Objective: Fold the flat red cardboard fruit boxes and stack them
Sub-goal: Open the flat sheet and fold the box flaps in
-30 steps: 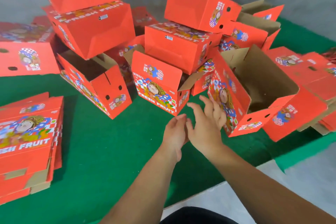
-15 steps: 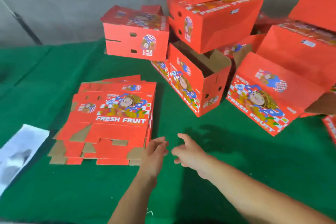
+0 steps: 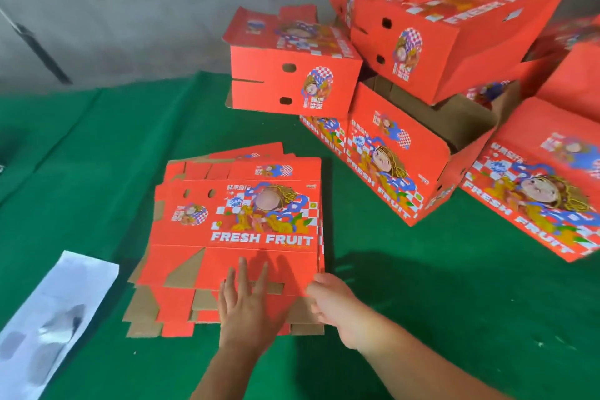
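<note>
A pile of flat red cardboard fruit boxes [image 3: 233,237] lies on the green-covered counter [image 3: 454,318], a little left of centre in the head view. The top flat box [image 3: 237,221] shows its printed face, with the words FRESH FRUIT along its near part and brown cardboard flaps sticking out beneath it at 6 and 7 o'clock.

The left hand [image 3: 246,308] lies palm down on the near edge of the pile, its fingers [image 3: 242,273] straight and spread, pressing on the top sheet and curling round nothing. The right hand [image 3: 334,302] is at the pile's near right corner, at about 4 o'clock from the pile's centre. Its fingers are curled at the corner of the top flat box and its thumb lies on the red face, so it seems to pinch that corner, though the fingertips under the edge are hidden.

Folded boxes [image 3: 438,58] are heaped from 12 to 3 o'clock of the pile. One closed box [image 3: 292,75] stands at 12 o'clock, well apart from the pile. An open box [image 3: 406,166] at 2 o'clock lies tilted, with its brown inside showing, and more closed boxes rest stacked on top of it. At 8 o'clock a white sheet [image 3: 55,318] lies flat on the green cover, near the pile but not touching it.
</note>
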`<state>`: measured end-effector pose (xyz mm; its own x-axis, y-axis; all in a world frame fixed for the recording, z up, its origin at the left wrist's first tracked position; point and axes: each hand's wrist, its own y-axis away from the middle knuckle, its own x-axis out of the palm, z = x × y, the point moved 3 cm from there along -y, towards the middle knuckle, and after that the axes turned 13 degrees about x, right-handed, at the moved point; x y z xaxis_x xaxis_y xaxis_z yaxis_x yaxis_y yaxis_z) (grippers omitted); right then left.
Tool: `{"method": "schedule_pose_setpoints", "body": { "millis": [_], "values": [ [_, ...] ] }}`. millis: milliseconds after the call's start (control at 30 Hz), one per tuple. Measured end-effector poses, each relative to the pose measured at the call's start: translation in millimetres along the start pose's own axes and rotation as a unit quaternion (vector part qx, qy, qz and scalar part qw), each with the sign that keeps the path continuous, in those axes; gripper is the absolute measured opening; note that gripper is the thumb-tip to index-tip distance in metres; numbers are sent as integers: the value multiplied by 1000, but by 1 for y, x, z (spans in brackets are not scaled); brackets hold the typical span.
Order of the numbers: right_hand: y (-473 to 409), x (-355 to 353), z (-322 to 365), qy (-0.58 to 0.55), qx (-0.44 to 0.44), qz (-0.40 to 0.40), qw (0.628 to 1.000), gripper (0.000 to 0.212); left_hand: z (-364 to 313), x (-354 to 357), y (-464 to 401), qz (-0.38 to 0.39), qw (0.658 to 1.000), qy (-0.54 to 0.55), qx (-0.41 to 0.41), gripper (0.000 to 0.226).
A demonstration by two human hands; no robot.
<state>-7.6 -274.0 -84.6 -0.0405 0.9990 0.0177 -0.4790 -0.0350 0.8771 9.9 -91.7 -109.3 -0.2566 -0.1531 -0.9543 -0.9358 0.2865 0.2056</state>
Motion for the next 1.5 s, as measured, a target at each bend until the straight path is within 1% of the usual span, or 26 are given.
{"method": "schedule_pose_setpoints", "body": {
  "millis": [67,133,200,233,300,367,400,467,533,667,733,767,833,867,900,933,967,1033,1067,1100,1133,1233,1300,1367,1433,1500],
  "values": [
    [1,5,7,3,-20,-12,1000,29,17,3,-15,58,998,-32,14,107],
    [0,9,8,38,-22,-17,999,39,24,8,-21,85,994,-52,49,105],
    [0,11,7,56,-8,-9,998,49,23,12,-22,65,994,-40,78,94],
    [-2,11,6,48,0,-8,999,48,20,13,-22,35,995,-20,90,82],
    [-5,10,5,14,22,-1,1000,36,13,14,-22,-16,994,14,103,57],
    [-8,12,4,-16,41,-7,999,28,7,17,-23,-20,994,7,107,44],
    [-8,15,5,-12,40,-18,999,28,8,18,-23,-21,993,-4,112,41],
    [-10,19,7,8,39,-42,998,37,10,16,-23,-28,990,-29,135,37],
    [-11,18,12,-25,69,-58,996,39,14,12,-24,-35,987,-39,155,34],
    [-6,23,21,-90,132,-45,986,22,5,8,-23,-56,974,-77,203,40],
    [-10,33,21,-101,133,-59,984,33,-3,8,-23,-42,972,-74,218,46],
    [-14,35,20,-86,124,-94,984,44,-4,8,-24,-41,973,-57,218,48],
    [-19,34,14,-13,99,-180,978,69,4,2,-25,-64,972,22,226,58],
    [-20,32,9,26,87,-209,974,80,12,-3,-24,-72,968,76,228,57],
    [-22,29,4,53,78,-227,969,88,21,-9,-26,-76,965,120,221,53],
    [-22,27,-1,68,76,-237,966,89,33,-14,-30,-95,965,137,202,51],
    [-23,26,-4,73,79,-238,965,85,50,-18,-37,-121,972,123,160,54],
    [-26,23,-8,50,85,-221,970,69,89,-27,-46,-135,985,101,-20,57],
    [-26,20,-8,32,86,-211,973,62,110,-31,-47,-126,980,110,-104,50],
    [-27,17,-9,25,81,-208,974,54,133,-33,-45,-117,973,118,-162,40],
    [-27,13,-8,34,72,-211,974,45,154,-35,-42,-115,966,120,-196,37],
    [-28,2,-10,99,34,-205,973,22,198,-35,-31,-94,959,137,-230,59],
    [-26,3,-11,105,25,-171,979,20,205,-34,-29,-92,954,147,-244,60],
    [-24,4,-8,103,16,-158,982,27,200,-35,-29,-98,946,152,-269,58],
    [-21,1,-1,112,3,-193,975,31,190,-36,-27,-93,943,159,-278,62],
    [-17,-5,4,83,-22,-242,967,27,176,-35,-23,-87,939,169,-287,67]
  ]
}}
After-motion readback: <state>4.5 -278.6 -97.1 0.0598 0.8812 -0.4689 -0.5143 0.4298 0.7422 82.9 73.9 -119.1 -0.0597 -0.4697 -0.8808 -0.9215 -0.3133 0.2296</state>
